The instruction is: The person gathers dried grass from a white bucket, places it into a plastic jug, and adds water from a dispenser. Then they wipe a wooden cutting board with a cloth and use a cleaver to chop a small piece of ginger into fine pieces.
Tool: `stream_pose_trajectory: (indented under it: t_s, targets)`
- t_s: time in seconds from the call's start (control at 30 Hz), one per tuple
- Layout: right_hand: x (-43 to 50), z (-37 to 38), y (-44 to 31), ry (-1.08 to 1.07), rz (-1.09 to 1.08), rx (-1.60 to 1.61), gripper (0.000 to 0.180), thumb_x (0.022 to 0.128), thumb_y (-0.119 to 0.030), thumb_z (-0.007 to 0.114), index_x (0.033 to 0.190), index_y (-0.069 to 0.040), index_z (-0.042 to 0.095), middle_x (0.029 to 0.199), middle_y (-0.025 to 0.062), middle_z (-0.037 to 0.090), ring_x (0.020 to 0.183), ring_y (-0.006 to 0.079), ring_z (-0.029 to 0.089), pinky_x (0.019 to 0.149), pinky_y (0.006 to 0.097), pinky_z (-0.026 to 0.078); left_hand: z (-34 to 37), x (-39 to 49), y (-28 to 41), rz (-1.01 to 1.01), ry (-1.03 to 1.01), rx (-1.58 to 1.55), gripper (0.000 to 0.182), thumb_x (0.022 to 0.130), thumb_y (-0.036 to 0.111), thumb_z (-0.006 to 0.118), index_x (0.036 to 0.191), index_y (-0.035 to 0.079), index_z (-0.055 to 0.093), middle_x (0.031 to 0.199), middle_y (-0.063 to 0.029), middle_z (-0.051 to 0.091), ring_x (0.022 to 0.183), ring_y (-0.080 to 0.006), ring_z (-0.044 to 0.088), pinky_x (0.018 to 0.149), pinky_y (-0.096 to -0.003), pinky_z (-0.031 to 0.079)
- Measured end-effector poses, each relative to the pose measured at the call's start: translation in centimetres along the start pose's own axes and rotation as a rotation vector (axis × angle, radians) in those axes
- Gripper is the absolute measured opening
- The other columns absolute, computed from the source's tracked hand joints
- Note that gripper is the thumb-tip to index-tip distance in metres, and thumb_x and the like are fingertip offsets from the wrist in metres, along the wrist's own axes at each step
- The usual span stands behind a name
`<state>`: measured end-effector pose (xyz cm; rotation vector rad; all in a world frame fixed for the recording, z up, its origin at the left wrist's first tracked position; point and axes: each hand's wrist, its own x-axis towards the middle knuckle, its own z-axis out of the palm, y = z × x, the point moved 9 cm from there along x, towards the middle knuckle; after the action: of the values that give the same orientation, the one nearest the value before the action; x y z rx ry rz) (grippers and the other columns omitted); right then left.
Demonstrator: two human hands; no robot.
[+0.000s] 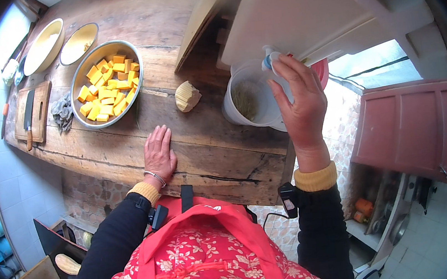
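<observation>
My right hand [303, 100] reaches up to a white and blue plastic tap [267, 62] low on a large white container [296, 13]. Its fingertips are on the tap, while the thumb hangs a little apart. Below the tap stands a translucent plastic jug [231, 106] with something greenish-brown showing inside. Flat on the wooden table [217, 153], palm down and holding nothing, lies my left hand [159, 155]. Between my hands and farther back is a pale ridged lump [187, 96]. To its left, a metal-rimmed bowl [132, 50] holds many orange-yellow chunks, seemingly pumpkin.
A kitchen knife [29, 111] lies on a wooden cutting board [42, 104] at left, beside a crumpled grey cloth [63, 112]. Two more bowls [44, 46] stand behind. A leaning board [202, 16] rises near the container. The table's right edge ends below my right forearm; a reddish cabinet [410, 129] stands beyond.
</observation>
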<state>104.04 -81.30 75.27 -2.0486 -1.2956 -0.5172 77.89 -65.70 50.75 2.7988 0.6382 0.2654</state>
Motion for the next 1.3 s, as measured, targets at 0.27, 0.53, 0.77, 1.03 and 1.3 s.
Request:
stream_pose_trajectory:
  t_s: [0.27, 0.53, 0.77, 1.03, 1.3]
  targets:
    - [-1.8, -0.2, 0.8, -0.170, 0.211, 0.230, 0.018, 0.093, -0.003, 0.063, 0.110, -0.002, 0.069, 0.109, 0.0132, 0.071, 0.104, 0.0281, 0.068, 0.090, 0.0369, 0.053, -0.1, -0.2, -0.1, 0.008, 0.031, -0.037, 0.067, 0.079, 0.009, 0.059, 0.145, 0.004, 0.043, 0.150, -0.0136, 0.042, 0.144, -0.0314, 0.036, 0.120, -0.0487, 0.026]
    - [-2.9, 10.1, 0.3, -0.839, 0.054, 0.124, 0.028, 0.094, -0.014, 0.058, 0.118, -0.001, 0.065, 0.118, 0.0182, 0.067, 0.110, 0.0389, 0.063, 0.096, 0.0433, 0.050, -0.4, -0.2, -0.2, 0.000, 0.059, -0.048, 0.065, 0.080, 0.009, 0.058, 0.143, 0.005, 0.045, 0.149, -0.0123, 0.044, 0.143, -0.0306, 0.037, 0.120, -0.0480, 0.027]
    - [-5.9, 18.1, 5.1, -1.277, 0.108, -0.089, 0.023, 0.093, -0.011, 0.055, 0.108, -0.003, 0.071, 0.115, 0.0175, 0.069, 0.106, 0.0378, 0.066, 0.090, 0.0462, 0.053, -0.4, -0.3, -0.5, -0.012, 0.059, -0.079, 0.065, 0.080, 0.010, 0.059, 0.143, 0.006, 0.046, 0.149, -0.0121, 0.045, 0.143, -0.0297, 0.038, 0.120, -0.0473, 0.027]
    - [-8.9, 21.2, 7.3, -1.342, 0.102, -0.067, 0.022, 0.090, -0.009, 0.056, 0.103, -0.003, 0.072, 0.118, 0.0189, 0.068, 0.107, 0.0377, 0.065, 0.091, 0.0455, 0.054, -0.6, -0.3, -0.6, -0.005, 0.070, -0.087, 0.064, 0.079, 0.011, 0.059, 0.142, 0.006, 0.048, 0.149, -0.0118, 0.046, 0.143, -0.0293, 0.038, 0.119, -0.0466, 0.028]
    - [-5.9, 17.1, 5.6, -1.274, 0.087, -0.147, 0.026, 0.086, -0.009, 0.057, 0.107, -0.005, 0.072, 0.115, 0.0197, 0.068, 0.110, 0.0382, 0.064, 0.094, 0.0453, 0.052, -0.6, -0.3, -0.6, -0.017, 0.069, -0.081, 0.064, 0.080, 0.011, 0.059, 0.142, 0.006, 0.048, 0.149, -0.0113, 0.046, 0.143, -0.0288, 0.039, 0.119, -0.0463, 0.028]
